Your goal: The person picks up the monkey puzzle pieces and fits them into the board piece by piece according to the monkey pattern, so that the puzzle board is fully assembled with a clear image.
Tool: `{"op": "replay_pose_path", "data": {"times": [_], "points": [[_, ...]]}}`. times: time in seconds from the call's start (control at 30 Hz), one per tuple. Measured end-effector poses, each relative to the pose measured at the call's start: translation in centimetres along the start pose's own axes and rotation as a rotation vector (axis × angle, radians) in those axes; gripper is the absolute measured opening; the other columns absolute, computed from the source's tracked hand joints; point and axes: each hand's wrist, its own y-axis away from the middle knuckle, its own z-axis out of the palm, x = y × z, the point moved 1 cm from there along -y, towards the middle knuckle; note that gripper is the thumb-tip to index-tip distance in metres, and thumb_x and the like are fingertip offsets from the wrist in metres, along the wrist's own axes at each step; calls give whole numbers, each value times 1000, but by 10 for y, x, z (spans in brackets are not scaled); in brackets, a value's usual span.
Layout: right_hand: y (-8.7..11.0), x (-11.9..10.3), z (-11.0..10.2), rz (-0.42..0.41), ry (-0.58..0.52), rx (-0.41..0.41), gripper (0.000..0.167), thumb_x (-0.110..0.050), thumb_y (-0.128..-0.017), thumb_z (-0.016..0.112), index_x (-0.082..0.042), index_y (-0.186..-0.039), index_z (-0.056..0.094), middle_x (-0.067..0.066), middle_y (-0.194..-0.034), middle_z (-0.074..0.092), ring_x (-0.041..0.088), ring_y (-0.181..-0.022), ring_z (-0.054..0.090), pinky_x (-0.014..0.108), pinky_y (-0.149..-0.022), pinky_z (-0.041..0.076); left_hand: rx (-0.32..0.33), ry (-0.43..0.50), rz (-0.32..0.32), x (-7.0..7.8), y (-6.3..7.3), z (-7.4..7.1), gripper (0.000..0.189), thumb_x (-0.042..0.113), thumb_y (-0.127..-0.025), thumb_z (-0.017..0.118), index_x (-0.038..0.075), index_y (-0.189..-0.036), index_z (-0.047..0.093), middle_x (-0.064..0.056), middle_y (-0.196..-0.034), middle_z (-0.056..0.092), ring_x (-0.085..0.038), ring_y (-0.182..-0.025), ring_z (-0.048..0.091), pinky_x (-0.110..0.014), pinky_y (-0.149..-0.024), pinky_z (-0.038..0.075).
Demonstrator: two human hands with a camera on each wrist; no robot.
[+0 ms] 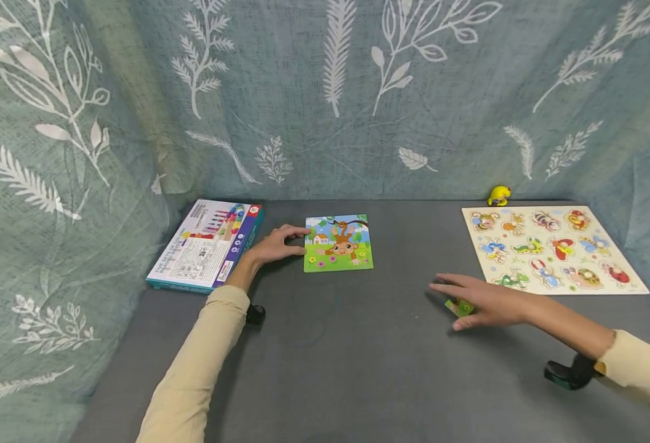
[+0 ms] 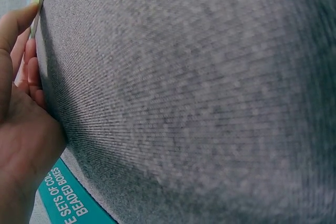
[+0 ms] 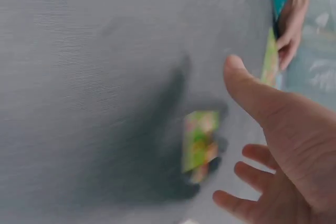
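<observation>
In the head view, my left hand [image 1: 275,245] is at the left edge of a square monkey picture puzzle [image 1: 330,261], its thumb and forefinger apart and touching that edge. The left wrist view shows the thumb [image 2: 26,17] right against the puzzle's thin side. Over to the right, my right hand [image 1: 488,301] is spread above the grey table, fingers apart. Below it shows a small green puzzle piece [image 3: 195,142], blurred in the right wrist view, with a dark shadow around it. No finger touches this piece in that view.
A boxed bead set [image 1: 192,252] lies left of my left hand. Beyond my right hand is a wooden insect puzzle board [image 1: 535,261], with a yellow toy figure [image 1: 499,195] behind it. A leaf-patterned cloth [image 1: 325,154] hangs along the table's back edge.
</observation>
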Motion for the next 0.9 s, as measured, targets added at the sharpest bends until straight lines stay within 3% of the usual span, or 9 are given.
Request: {"op": "replay_pose_path", "data": {"times": [0.13, 0.3, 0.63, 0.9], "points": [[32, 11, 8, 86, -20, 65, 76, -47, -88, 65, -7, -147, 41, 26, -149, 38, 48, -134, 39, 61, -99, 41, -3, -6, 13, 1, 0, -3, 54, 18, -93, 63, 7, -144, 47, -21, -136, 43, -35, -124, 39, -54, -106, 33], [48, 11, 15, 151, 17, 85, 75, -49, -87, 66, -7, -145, 44, 25, -145, 43, 47, -129, 46, 59, -97, 44, -6, -4, 28, 0, -1, -4, 55, 18, -93, 63, 4, -144, 46, -23, -138, 42, -37, -126, 39, -56, -106, 31], [45, 7, 25, 115, 99, 192, 63, -41, -89, 67, -4, -137, 53, 20, -137, 55, 41, -123, 54, 54, -95, 47, -14, -13, 24, 0, 2, -1, 55, 19, -93, 63, 6, -144, 46, -21, -136, 43, -35, -124, 41, -54, -107, 31], [37, 4, 27, 115, 79, 199, 60, -37, -89, 68, -4, -137, 53, 20, -137, 55, 40, -124, 54, 54, -95, 47, -8, -12, 19, -3, -1, 0, 54, 18, -93, 63, 8, -144, 47, -19, -135, 44, -33, -123, 41, -52, -107, 34]]}}
